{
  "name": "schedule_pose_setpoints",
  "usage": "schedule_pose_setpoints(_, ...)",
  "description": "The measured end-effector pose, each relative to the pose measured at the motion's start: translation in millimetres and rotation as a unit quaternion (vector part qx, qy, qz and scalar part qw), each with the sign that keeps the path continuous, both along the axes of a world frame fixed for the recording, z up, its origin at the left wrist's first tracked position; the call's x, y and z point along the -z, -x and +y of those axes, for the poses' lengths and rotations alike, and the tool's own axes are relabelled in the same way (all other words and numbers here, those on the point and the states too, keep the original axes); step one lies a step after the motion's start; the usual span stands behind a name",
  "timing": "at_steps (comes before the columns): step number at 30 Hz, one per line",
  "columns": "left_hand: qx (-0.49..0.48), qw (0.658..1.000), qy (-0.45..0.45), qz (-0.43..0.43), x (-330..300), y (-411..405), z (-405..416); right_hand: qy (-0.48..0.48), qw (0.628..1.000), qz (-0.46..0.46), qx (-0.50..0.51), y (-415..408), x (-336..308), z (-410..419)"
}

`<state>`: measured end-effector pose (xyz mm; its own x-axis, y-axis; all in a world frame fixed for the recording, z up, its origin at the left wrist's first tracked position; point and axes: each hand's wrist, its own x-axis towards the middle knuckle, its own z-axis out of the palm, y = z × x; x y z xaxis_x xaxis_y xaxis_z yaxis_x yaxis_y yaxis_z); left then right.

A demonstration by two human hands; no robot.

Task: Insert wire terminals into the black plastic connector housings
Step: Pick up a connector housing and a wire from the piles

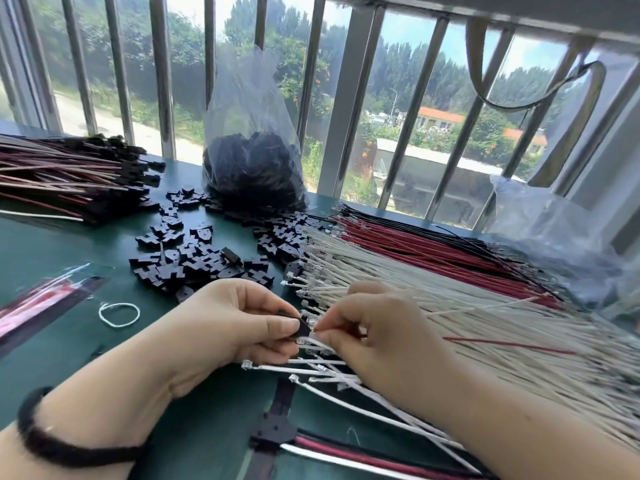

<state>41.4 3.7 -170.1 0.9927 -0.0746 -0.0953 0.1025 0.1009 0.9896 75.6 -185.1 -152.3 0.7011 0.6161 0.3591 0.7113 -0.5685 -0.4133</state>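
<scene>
My left hand [239,320] pinches a small black connector housing [304,328] between thumb and fingers at the middle of the view. My right hand [377,337] pinches a red wire [509,344] whose terminal end meets the housing; a white wire also runs out from under that hand. Loose black housings [194,258] lie scattered on the green table just beyond my left hand. A wide spread of white wires [450,306] with metal terminals lies under and past my right hand, with red wires [433,251] and black wires behind it.
A clear plastic bag [252,150] of black housings stands at the back by the window bars. Finished harnesses [69,174] are piled at the far left. A white rubber band [118,314] lies left of my hand. One assembled connector [273,427] rests near the front edge.
</scene>
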Motion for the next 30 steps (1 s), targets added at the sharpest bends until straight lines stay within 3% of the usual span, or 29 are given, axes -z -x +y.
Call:
schedule_pose_setpoints(5, -0.008, 1.000, 0.011, -0.004, 0, -1, 2, -0.075, 0.970, 0.228, 0.022, -10, -16, -13)
schedule_pose_setpoints(8, -0.009, 1.000, 0.002, -0.003, 0, -1, 1, -0.126, 0.946, 0.296, 0.045, -14, -20, -17)
schedule_pose_setpoints(14, -0.024, 1.000, 0.013, 0.005, 1, -2, 2, -0.012, 0.973, 0.232, -0.009, -9, -20, -14)
schedule_pose_setpoints(20, -0.035, 0.998, 0.042, 0.038, 7, -5, -2, -0.042, 0.979, 0.199, 0.007, -7, -14, -11)
schedule_pose_setpoints(30, -0.036, 0.999, 0.001, 0.028, 7, -11, 0, -0.054, 0.975, 0.215, 0.030, -3, -16, -6)
